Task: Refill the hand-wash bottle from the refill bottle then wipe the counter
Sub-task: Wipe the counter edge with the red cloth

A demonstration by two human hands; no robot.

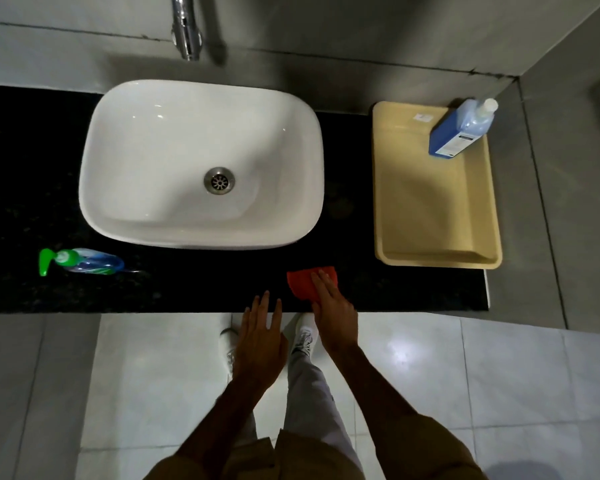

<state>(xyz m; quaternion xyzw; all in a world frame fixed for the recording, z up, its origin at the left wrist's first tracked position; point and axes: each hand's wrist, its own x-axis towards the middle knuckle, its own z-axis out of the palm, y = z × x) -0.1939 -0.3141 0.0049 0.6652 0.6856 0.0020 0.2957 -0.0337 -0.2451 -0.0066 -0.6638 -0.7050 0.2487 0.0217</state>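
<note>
Red ribbed cloth [307, 280] flat on the black speckled stone counter [187, 289], just in front of the basin [201, 161], pressed under the right hand [333, 306] with fingers spread flat on it. Left hand [262, 336] loose, empty, fingers extended at the counter's front edge beside the cloth. Left of the basin: clear hand-wash bottle [84, 260], green pump. Right of the basin: beige plastic tray [430, 202], rectangular, rounded rim. In its far corner: blue refill bottle [461, 129], white cap.

Both hands [262, 336] [333, 308] flat, fingers extended.
</note>
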